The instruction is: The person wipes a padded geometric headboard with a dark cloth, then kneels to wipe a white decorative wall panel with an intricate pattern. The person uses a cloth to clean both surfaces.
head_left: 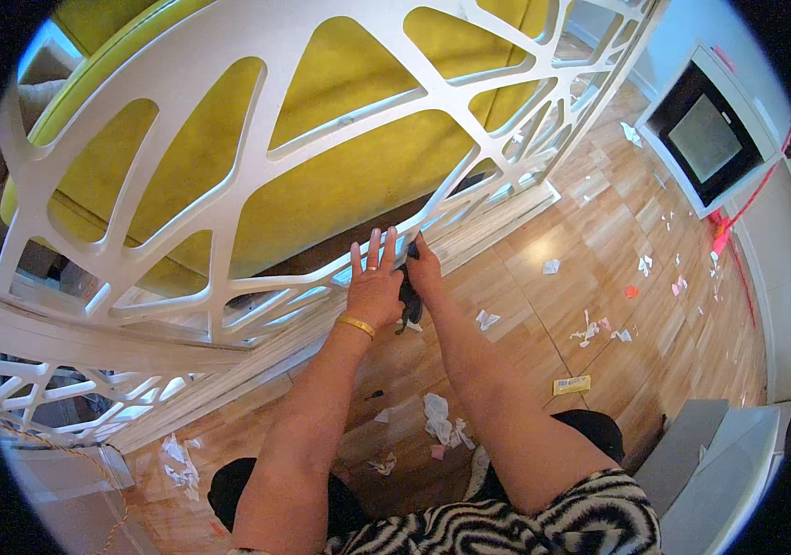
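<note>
I am holding a small dark thing (408, 298) up against the low part of the big white screen with holes (229, 176). I cannot tell what the dark thing is. It sits between my two hands, just above the wooden floor (525, 277).

My right hand (424, 270) is closed around the top of the dark thing. My left hand (373, 287) is open, with the fingers (373, 248) spread out flat and pointing up. It rests on a white bar of the screen, right beside the dark thing. There is a ring on one finger and a gold bracelet (356, 325) on my wrist.

Behind the screen is a big yellow sofa (321, 176). I can see it through the holes.

Bits of torn paper (437, 418) lie all over the floor, white ones and some pink ones. A small yellow card (571, 385) lies near my right arm. Far to the right is a dark screen in a white frame (705, 139).

My top has black and white stripes (543, 518).
</note>
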### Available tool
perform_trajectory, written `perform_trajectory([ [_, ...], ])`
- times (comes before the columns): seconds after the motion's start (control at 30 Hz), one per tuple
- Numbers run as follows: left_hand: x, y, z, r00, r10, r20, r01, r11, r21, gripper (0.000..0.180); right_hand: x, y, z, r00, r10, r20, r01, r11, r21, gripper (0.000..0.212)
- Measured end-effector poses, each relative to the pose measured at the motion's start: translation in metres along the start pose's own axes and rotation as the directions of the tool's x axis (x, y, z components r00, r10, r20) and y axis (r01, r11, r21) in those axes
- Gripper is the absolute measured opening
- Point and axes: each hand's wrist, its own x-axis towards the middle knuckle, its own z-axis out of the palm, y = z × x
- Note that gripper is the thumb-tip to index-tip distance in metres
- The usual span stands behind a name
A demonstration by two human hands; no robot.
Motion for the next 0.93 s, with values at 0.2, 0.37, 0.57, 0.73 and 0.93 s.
perform_trajectory([
  [0.2,-0.006,-0.007,0.0,0.988,0.06,-0.142,-0.073,0.993,-0.089,0.031,0.021,-0.018,-0.032,0.873,0.287,0.394,-0.467,0.723,0.509,0.037],
  [0.37,-0.008,-0.017,-0.006,0.994,0.08,-0.074,-0.083,0.996,-0.041,0.035,0.023,-0.029,-0.038,0.891,0.242,0.384,-0.445,0.302,0.843,0.024],
  [0.57,-0.025,-0.017,-0.003,0.988,0.053,-0.148,-0.051,0.999,0.018,0.044,0.008,-0.037,-0.011,0.889,0.457,-0.034,-0.113,0.291,0.95,0.031],
  [0.73,-0.033,-0.019,-0.004,0.989,0.016,-0.145,-0.012,0.999,0.03,0.033,0.008,-0.066,0.007,0.896,0.403,-0.187,0.017,0.39,0.921,0.051],
  [0.93,-0.034,-0.033,-0.011,0.997,0.043,0.064,-0.042,0.999,-0.022,0.048,0.011,-0.072,0.01,0.693,0.658,-0.294,0.089,0.326,0.941,0.05],
])
